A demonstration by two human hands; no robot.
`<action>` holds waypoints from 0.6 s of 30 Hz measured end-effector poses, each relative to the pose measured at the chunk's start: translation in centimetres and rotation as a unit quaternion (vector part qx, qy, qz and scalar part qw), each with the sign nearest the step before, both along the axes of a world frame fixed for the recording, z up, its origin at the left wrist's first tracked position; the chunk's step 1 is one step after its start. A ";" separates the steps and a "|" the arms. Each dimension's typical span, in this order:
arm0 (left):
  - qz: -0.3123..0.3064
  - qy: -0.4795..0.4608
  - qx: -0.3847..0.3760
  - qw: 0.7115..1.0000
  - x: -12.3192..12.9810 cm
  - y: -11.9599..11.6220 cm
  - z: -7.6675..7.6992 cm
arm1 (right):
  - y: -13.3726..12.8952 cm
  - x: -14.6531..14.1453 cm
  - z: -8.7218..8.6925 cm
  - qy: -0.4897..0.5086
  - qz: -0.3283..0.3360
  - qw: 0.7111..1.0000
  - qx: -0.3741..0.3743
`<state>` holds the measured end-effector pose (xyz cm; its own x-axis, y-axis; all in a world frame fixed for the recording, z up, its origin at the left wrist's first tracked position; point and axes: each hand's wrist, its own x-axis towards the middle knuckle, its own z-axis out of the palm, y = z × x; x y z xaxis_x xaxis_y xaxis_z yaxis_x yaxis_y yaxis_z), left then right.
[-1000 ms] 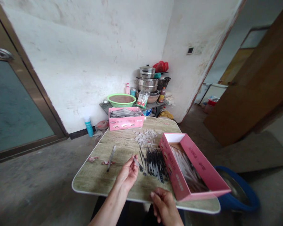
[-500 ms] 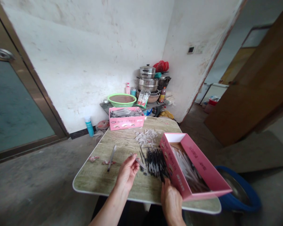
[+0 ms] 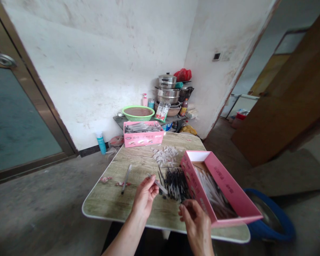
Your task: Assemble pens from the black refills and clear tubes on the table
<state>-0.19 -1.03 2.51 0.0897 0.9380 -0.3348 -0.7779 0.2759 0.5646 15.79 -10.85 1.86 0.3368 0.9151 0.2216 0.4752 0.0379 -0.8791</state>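
Observation:
My left hand (image 3: 146, 193) is closed, pinching a translucent whitish tube (image 3: 160, 185), like a pen barrel, that slants over the table. My right hand (image 3: 194, 217) has its fingers curled together at the near end of a pile of black-and-clear slim pieces (image 3: 176, 183); what it pinches, if anything, is too small to make out. Left of my left hand lies a pen-like stick (image 3: 126, 179) with a dark lower end. Beyond the dark pile, small whitish pieces (image 3: 165, 155) are spread over the wood-patterned table (image 3: 106, 204).
An open pink box (image 3: 198, 192) with pale tubes inside stands along the table's right side. Another pink box (image 3: 143, 138), full of greyish sticks, stands at the far edge. Behind it are a green basin (image 3: 138, 117) and stacked steel pots (image 3: 167, 93). A blue tub (image 3: 285, 224) is on the right.
My right hand has turned and drawn its fingers slightly up and left from the pile's near right corner. My left hand has barely moved, still holding the tube.

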 end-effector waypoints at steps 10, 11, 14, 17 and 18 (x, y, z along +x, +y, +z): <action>-0.005 0.030 0.053 0.998 0.9 -1.6 1.8 | -0.4 -2.1 3.0 0.169 0.031 0.984 0.054; -0.003 0.033 0.057 0.998 1.0 -1.7 2.0 | -0.3 -2.2 2.9 0.162 0.028 0.985 0.056; 0.002 0.043 0.065 0.997 1.1 -1.9 2.3 | 0.0 -2.5 2.8 0.138 0.027 0.989 0.049; 0.007 0.054 0.073 0.996 1.1 -2.1 2.4 | 0.0 -2.7 2.7 0.122 0.028 0.991 0.048; 0.008 0.058 0.076 0.995 1.1 -2.1 2.3 | 0.0 -2.7 2.7 0.119 0.028 0.991 0.049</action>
<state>0.93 -3.12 4.85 0.0438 0.9797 -0.1957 -0.7091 0.1685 0.6847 13.12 -10.81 4.56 0.3400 0.9115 0.2314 0.2502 0.1495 -0.9566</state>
